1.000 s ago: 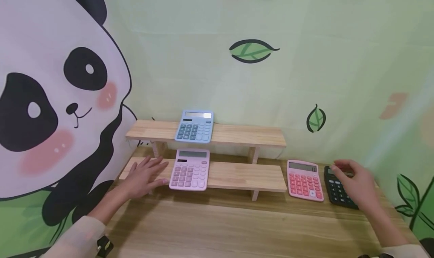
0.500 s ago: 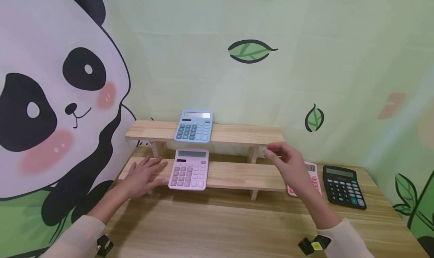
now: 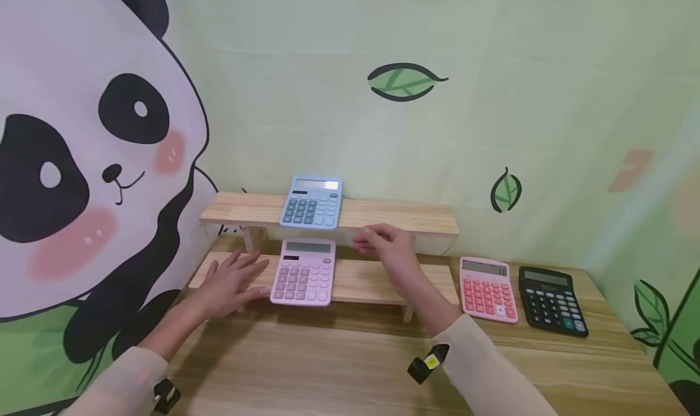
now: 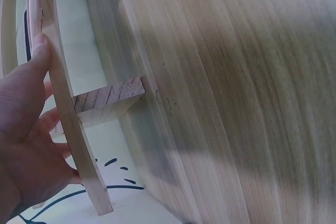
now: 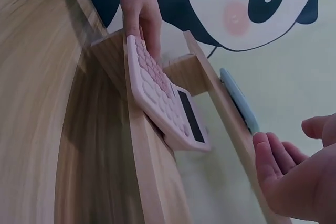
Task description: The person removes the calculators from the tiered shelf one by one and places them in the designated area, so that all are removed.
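My left hand [image 3: 226, 285] rests on the left end of the lower wooden shelf [image 3: 358, 280], fingers spread. Its thumb lies at the left edge of a pale pink calculator [image 3: 302, 273] that leans on that shelf. My right hand [image 3: 391, 252] hovers over the right half of the lower shelf, fingers loosely bent and holding nothing. On the upper shelf [image 3: 404, 215] sits a blue calculator [image 3: 312, 202]. In the right wrist view, the right hand [image 5: 304, 171] is near the upper shelf, its palm partly cut off by the frame.
To the right of the shelves, a pink calculator with red keys [image 3: 488, 290] and a black calculator [image 3: 553, 300] lie on the wooden table [image 3: 306, 361]. Behind stands a green wall covering [image 3: 306, 100] printed with a panda and leaves.
My right hand has moved left from above the black calculator, past the red-keyed one, to the lower shelf. The left hand and the calculators have stayed in place.
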Motion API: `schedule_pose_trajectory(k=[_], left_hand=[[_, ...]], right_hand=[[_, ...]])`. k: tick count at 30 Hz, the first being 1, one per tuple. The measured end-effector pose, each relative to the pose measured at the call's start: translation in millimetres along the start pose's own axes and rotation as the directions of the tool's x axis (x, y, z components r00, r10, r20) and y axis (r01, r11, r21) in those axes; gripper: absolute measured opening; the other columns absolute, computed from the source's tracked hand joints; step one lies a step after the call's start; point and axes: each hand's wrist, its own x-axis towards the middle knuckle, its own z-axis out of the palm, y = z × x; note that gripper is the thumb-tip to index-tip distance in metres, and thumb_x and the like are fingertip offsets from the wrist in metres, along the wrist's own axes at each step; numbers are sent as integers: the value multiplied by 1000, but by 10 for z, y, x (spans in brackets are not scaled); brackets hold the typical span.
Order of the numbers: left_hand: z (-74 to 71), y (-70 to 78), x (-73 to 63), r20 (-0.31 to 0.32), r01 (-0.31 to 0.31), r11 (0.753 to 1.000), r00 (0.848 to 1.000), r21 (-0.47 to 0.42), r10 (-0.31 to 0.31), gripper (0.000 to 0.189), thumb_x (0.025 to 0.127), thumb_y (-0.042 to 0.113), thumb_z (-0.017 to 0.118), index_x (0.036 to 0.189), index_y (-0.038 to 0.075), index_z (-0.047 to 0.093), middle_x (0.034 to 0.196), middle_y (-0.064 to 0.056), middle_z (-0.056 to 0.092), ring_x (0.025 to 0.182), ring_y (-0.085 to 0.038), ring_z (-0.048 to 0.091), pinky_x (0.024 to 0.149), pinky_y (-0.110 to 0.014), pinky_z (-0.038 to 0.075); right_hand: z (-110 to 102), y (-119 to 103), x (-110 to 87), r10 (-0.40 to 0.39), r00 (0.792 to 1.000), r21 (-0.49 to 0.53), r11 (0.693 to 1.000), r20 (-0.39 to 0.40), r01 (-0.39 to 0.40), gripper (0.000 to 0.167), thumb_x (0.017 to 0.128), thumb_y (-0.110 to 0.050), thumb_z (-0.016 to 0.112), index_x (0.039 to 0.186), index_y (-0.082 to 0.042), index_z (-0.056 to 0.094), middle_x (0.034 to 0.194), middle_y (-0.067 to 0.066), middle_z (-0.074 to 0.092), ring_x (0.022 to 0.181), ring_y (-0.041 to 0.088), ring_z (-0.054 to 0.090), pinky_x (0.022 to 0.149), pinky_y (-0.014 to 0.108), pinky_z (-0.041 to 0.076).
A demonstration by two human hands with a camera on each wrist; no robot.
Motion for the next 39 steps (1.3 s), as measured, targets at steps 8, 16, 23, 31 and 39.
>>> schedule_pose_trajectory(k=[8, 16, 23, 31, 39], left_hand=[[-10, -7, 0, -2, -3, 1000, 1000, -5, 3, 78, 99, 64, 63, 158, 14, 53, 170, -19, 33, 155, -58, 18, 114, -86, 6], [-8, 16, 17, 19, -8, 1000, 1000, -3, 8, 77, 99, 64, 63, 158, 14, 53, 170, -17, 34, 155, -58, 17, 113, -86, 6], [-18, 16, 5, 19, 8, 1000, 1000, -3, -8, 78, 99, 64, 62, 158, 13, 52, 170, -19, 34, 155, -59, 17, 113, -86, 5], [6, -1, 14, 16, 4, 1000, 1000, -4, -4, 79, 100, 66, 61, 159, 14, 51, 170, -19, 33, 155, -58, 16, 114, -86, 5], [-4, 1, 3, 13, 7, 1000, 1000, 1, -7, 79, 100, 65, 61, 159, 14, 51, 170, -19, 33, 155, -58, 16, 114, -86, 5]], right_hand=[[267, 71, 239, 191, 981, 130, 972, 38, -194, 31, 109, -21, 62, 123, 6, 69, 121, 27, 73, 110, 32, 76, 98, 39, 59], [372, 46, 364, 324, 936, 241, 906, 135, -348, 46, 110, -31, 61, 135, 8, 64, 130, 29, 70, 118, 36, 73, 106, 44, 55], [472, 44, 410, 354, 921, 281, 878, 165, -388, 45, 111, -30, 59, 137, 6, 62, 130, 29, 69, 116, 35, 74, 106, 43, 55], [535, 80, 408, 344, 927, 335, 864, 150, -375, 36, 111, -23, 58, 133, 5, 65, 131, 28, 69, 119, 34, 72, 104, 41, 57], [514, 33, 373, 324, 937, 288, 892, 130, -349, 36, 111, -15, 55, 138, 8, 60, 123, 23, 74, 115, 31, 74, 102, 38, 58]])
